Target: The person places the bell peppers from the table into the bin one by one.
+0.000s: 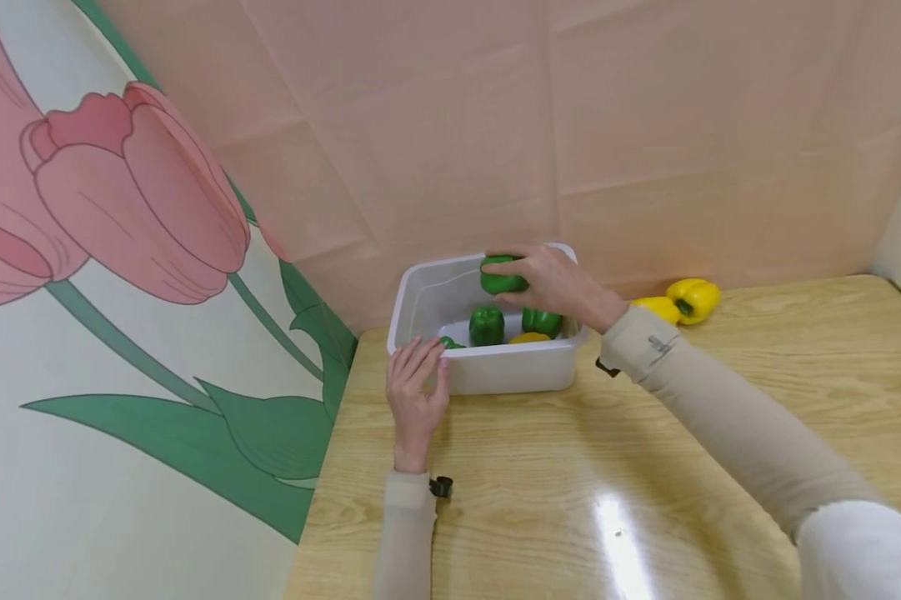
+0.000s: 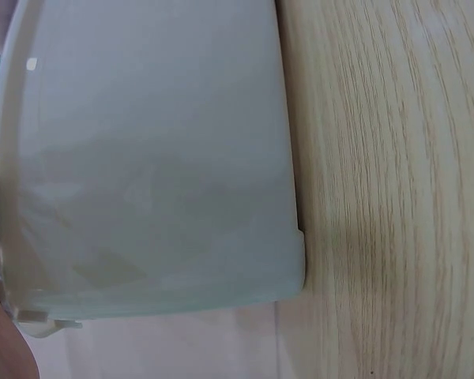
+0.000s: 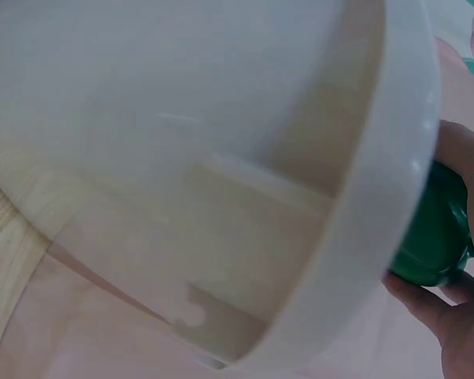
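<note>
A green bell pepper (image 1: 501, 277) is in my right hand (image 1: 551, 279), thumb and fingers around it, over the back right part of a white plastic box (image 1: 513, 382). In the right wrist view the same pepper (image 3: 436, 229) shows beyond the box rim (image 3: 411, 103). Inside the box lie a green bell pepper (image 1: 487, 326), another green one (image 1: 542, 322) and a yellow one (image 1: 530, 338), partly hidden by the front wall. My left hand (image 1: 417, 392) rests on the front left rim with fingers extended, beside a mostly hidden green pepper (image 1: 450, 342).
Two yellow bell peppers, one in full view (image 1: 693, 300) and one partly behind my right wrist (image 1: 660, 309), lie on the wooden table (image 1: 525, 492) right of the box. A pink cloth (image 1: 435, 125) hangs behind. A tulip-painted wall (image 1: 150, 350) borders the left.
</note>
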Tool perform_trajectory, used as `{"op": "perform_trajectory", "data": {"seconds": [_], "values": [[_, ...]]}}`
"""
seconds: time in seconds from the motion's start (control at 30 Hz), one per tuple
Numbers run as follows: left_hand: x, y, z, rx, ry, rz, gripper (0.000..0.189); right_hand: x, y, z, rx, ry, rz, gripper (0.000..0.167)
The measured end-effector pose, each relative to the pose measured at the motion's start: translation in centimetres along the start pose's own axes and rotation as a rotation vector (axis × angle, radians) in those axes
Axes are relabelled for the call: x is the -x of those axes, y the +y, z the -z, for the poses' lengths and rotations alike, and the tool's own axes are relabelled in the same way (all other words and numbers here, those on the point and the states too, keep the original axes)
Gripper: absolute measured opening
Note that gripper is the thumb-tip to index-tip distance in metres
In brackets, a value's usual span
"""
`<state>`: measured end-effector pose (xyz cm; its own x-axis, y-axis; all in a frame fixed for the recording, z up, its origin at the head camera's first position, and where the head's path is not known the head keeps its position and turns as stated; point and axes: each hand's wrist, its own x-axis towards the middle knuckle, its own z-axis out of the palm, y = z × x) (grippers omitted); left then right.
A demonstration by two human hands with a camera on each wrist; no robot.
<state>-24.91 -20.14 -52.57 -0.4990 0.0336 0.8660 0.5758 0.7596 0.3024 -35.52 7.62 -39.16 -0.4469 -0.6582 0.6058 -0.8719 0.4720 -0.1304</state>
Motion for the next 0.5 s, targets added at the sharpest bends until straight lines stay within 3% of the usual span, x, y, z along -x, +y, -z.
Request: {"op": "perform_trajectory", "data": {"seconds": [0.5], "values": [[0.0, 0.3, 0.1, 0.013, 0.009, -0.009, 0.023, -2.1, -0.4, 0.8, 0.023, -0.095, 0.004, 0.050]]}}
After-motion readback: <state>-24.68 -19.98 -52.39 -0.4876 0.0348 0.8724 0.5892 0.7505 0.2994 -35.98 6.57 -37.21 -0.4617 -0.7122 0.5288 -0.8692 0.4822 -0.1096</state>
